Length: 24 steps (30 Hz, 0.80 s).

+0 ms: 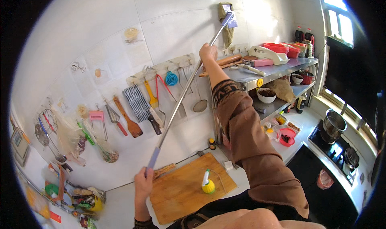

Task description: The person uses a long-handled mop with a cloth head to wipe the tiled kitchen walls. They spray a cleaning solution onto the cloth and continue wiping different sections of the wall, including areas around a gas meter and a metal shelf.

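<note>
Both of my hands grip a long metal pole (181, 99) that runs diagonally up across the view. My left hand (143, 182) holds its lavender lower handle (153, 158). Higher up, my right hand (208, 52) is closed around the bare metal shaft. At the top, a lavender flat head (232, 23) with an olive-green cloth (228, 37) draped over it lies against the white tiled wall (181, 27). Below the pole, a yellow spray bottle (208, 186) with a white and green nozzle stands on a wooden board (187, 195).
Utensils hang from wall hooks, including a striped cleaver (137, 103) and a wooden spatula (128, 117). A metal shelf (223, 75) at right carries rolling pins (226, 61), bowls and red baskets (276, 47). Further right, a pot (333, 125) sits on a black stove (319, 138).
</note>
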### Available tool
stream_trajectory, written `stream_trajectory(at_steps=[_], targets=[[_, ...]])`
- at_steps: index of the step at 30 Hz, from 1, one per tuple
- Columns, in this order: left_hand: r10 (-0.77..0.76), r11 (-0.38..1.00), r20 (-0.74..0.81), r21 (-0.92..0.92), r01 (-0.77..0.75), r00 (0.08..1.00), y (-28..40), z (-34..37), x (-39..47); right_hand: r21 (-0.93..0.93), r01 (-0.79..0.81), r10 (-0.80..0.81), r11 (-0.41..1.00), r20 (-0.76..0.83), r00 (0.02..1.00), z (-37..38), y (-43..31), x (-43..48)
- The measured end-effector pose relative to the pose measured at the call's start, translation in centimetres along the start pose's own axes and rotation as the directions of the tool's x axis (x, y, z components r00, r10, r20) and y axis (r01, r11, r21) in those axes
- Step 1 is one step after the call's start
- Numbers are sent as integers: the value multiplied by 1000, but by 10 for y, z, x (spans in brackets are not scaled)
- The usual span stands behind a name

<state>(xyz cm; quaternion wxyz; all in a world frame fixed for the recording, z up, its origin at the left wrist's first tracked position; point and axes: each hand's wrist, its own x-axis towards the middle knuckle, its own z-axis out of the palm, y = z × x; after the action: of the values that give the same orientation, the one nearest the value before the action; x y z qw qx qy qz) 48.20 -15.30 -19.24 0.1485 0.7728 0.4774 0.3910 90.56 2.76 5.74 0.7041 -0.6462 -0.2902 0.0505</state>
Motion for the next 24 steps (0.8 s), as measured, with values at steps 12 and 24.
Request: stream_trajectory(at_steps=[12, 24], targets=[[101, 985, -95, 147, -87, 990, 168, -16, -2, -90, -48, 42, 995, -69, 997, -67, -21, 90], [100, 968, -101, 238, -74, 990, 184, -11, -18, -128, -129, 144, 983, 118, 983, -101, 10, 84]])
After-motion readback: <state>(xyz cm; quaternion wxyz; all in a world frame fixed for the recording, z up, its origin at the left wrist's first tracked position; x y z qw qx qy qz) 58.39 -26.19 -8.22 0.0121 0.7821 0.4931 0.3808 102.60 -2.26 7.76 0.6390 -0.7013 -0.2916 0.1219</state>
